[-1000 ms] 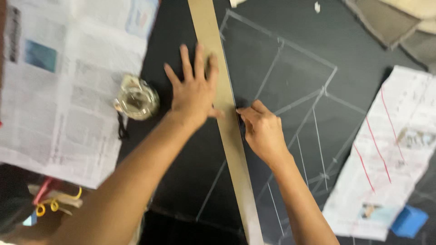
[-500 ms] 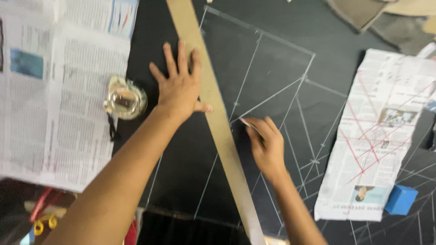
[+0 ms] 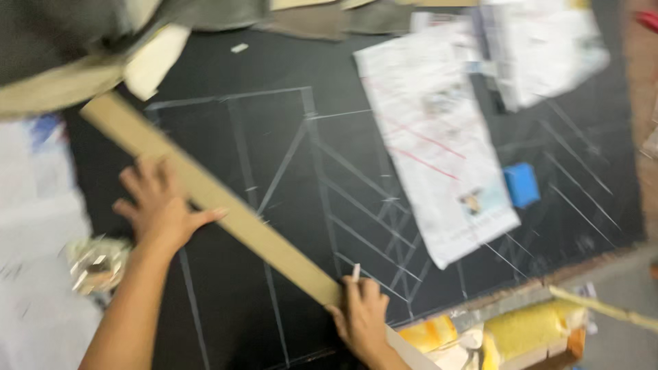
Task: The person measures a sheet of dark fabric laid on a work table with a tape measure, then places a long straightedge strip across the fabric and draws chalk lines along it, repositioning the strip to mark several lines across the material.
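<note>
Left hand (image 3: 159,212) lies flat with fingers spread, forearm extended; right hand (image 3: 362,316) is curled with fingertips pinched.

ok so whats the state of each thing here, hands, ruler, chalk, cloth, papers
left hand: flat, fingers spread, pressing on the ruler
long tan wooden ruler: lying slanted across the cloth
right hand: closed around the chalk, beside the ruler's edge
small white chalk stick: upright in the fingers
black cloth: spread flat, marked with white lines
folded newspaper sheet: flat on the cloth, red lines on it
blue block: resting on the cloth, untouched
</note>
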Motion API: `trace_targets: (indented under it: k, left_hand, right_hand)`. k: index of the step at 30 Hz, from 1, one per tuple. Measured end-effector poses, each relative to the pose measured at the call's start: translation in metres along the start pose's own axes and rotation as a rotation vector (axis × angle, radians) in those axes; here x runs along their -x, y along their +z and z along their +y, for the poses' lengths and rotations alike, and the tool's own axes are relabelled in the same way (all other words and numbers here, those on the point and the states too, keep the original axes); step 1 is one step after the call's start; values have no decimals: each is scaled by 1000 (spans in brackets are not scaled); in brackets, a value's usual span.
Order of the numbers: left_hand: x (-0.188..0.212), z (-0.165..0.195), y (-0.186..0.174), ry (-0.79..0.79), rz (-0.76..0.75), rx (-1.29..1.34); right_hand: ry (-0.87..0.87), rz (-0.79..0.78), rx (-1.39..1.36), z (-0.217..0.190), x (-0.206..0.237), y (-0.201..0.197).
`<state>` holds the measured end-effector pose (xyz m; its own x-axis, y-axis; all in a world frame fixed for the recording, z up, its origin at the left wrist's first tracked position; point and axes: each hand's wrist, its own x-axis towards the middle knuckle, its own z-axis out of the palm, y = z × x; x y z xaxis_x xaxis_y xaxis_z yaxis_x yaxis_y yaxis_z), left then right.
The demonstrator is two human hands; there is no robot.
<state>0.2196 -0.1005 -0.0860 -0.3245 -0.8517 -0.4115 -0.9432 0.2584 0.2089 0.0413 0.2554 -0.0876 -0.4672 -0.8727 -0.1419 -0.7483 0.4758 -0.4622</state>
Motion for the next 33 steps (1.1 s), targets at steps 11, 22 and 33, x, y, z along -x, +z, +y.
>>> trace_targets:
  k: [11, 22, 33]
  left_hand:
    - [165, 16, 135, 142, 471, 127]
    - [190, 11, 164, 105, 492, -10]
    - [194, 18, 161, 107, 482, -26]
  right_hand:
    - [126, -66, -131, -4, 12, -24]
    - [171, -101, -250, 10, 16, -28]
    - [133, -132, -245, 13, 17, -35]
